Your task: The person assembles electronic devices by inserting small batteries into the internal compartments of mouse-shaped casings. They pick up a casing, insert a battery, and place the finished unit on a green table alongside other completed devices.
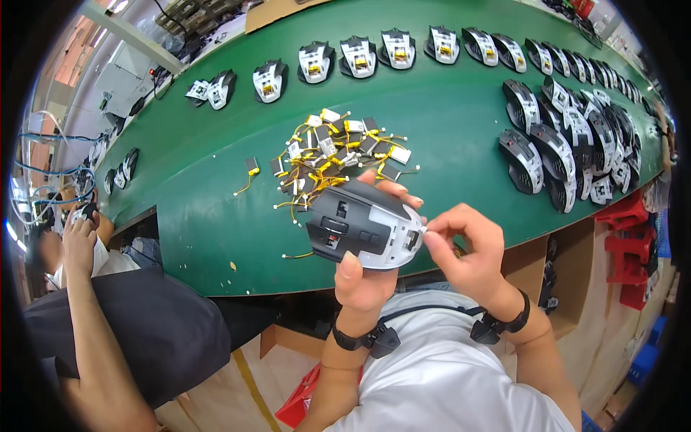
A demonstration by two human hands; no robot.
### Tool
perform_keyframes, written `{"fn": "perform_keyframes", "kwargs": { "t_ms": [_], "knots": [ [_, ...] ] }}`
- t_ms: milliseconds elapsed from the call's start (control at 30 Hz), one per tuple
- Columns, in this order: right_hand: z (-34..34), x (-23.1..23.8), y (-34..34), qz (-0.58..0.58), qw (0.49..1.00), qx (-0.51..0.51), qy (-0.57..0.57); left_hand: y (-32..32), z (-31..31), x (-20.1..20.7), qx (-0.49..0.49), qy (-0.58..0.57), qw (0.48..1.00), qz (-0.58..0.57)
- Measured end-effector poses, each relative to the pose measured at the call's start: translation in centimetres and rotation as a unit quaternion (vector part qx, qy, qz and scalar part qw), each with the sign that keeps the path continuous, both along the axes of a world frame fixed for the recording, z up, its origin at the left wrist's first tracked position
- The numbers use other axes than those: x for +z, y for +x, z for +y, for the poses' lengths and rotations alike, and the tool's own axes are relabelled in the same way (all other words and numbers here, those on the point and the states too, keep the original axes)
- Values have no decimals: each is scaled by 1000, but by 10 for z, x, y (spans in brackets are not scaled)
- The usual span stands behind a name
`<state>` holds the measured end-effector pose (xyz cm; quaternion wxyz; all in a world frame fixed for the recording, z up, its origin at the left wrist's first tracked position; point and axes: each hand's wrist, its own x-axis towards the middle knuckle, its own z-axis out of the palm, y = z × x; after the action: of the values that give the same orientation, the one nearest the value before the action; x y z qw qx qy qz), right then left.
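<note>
Mouse (pixel 354 225), probably light and stiff, is offering sides the left hand (pixel 369 286) is clasping; right hand (pixel 473 248) is pinching something tiny (pixel 423 230).

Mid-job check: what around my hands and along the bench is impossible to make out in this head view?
In the head view:
- Underside of the held computer mouse: turned away, over the left hand.
- Exact contact at the fingertips of the right hand: tiny, partly covered by the fingers.
- Lower layers of the battery pile: buried under upper cells.
- Details of the row's farthest mice: small, overlapping.
- The object at the co-worker's hand: small, blurred.
</note>
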<state>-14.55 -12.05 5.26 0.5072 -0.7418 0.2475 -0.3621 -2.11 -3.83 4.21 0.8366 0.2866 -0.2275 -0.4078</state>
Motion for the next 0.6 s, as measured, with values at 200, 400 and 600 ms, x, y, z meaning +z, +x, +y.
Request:
{"fn": "perform_keyframes", "kwargs": {
  "t_ms": [200,400,600],
  "knots": [
    [-12,9,-9,-4,971,65,228,18,15,-14,-96,11,995,29],
    [-33,25,-18,13,873,167,457,25,35,8,-152,38,924,-349],
    [-36,24,-17,17,832,200,517,23,32,18,-130,47,865,-483]
  ]
}}
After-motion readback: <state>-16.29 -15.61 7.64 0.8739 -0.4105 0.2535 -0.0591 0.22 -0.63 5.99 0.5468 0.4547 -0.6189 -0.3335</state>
